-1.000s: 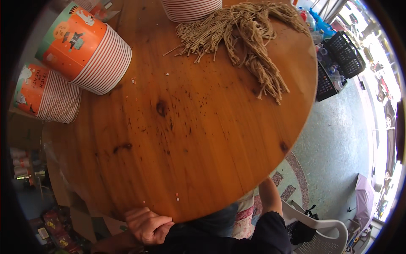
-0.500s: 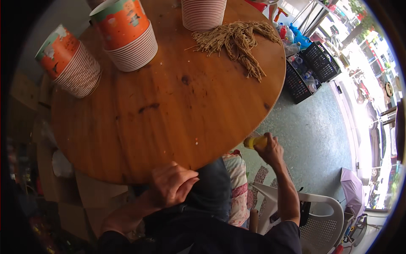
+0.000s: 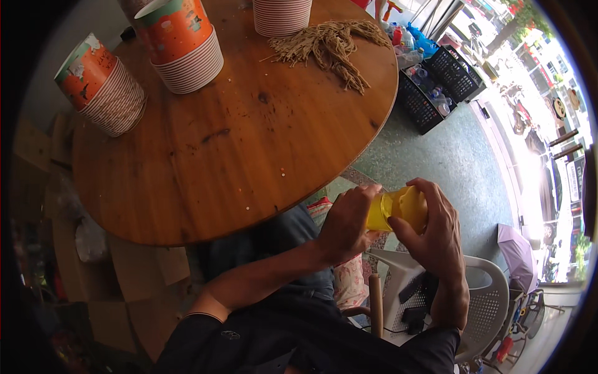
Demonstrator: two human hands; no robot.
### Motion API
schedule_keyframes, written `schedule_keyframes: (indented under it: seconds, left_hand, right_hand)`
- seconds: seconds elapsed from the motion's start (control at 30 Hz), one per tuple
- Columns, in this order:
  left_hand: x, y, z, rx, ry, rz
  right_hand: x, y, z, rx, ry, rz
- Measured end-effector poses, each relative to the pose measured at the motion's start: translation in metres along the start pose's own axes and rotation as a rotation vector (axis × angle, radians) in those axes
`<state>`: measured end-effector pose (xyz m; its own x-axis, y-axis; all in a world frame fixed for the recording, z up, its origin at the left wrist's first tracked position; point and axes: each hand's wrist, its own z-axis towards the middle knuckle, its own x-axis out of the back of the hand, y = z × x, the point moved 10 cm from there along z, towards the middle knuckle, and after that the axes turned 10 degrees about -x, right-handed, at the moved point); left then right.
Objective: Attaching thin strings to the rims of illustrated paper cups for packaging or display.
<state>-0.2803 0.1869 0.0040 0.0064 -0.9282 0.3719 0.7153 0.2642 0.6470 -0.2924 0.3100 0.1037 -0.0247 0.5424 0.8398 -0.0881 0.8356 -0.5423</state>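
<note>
Both my hands hold a translucent yellow plastic container (image 3: 395, 209) off the right side of the round wooden table (image 3: 249, 143), above the floor. My left hand (image 3: 346, 221) grips its left end. My right hand (image 3: 430, 227) wraps over its right side. What is inside the container is not visible.
On the table lie a bundle of dry straw-like stalks (image 3: 330, 47) and three stacks of orange printed paper cups (image 3: 180, 43) (image 3: 99, 84) (image 3: 280, 14). Black crates with bottles (image 3: 430, 87) stand on the floor at the right. A white plastic chair (image 3: 479, 305) is under my right arm.
My head pulled back from the table. My right hand brought the yellow container up from beside the table, and my left hand left the table edge and joined it on the container.
</note>
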Motion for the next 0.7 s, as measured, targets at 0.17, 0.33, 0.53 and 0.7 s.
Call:
schedule_keyframes:
  seconds: [0.17,0.33,0.53,0.7]
  left_hand:
    - [-0.004,-0.012,0.005,0.035,-0.026,-0.136]
    - [-0.007,-0.019,0.015,0.056,-0.157,-0.187]
    - [-0.020,-0.020,0.029,-0.006,-0.228,-0.233]
    - [-0.031,-0.010,0.041,-0.096,-0.237,-0.277]
  right_hand:
    - [0.002,-0.014,0.008,0.233,-0.030,-0.098]
    - [-0.001,-0.010,0.014,0.329,-0.076,-0.112]
    - [0.011,-0.003,0.012,0.356,-0.043,-0.146]
    - [0.024,0.002,0.008,0.392,-0.012,-0.172]
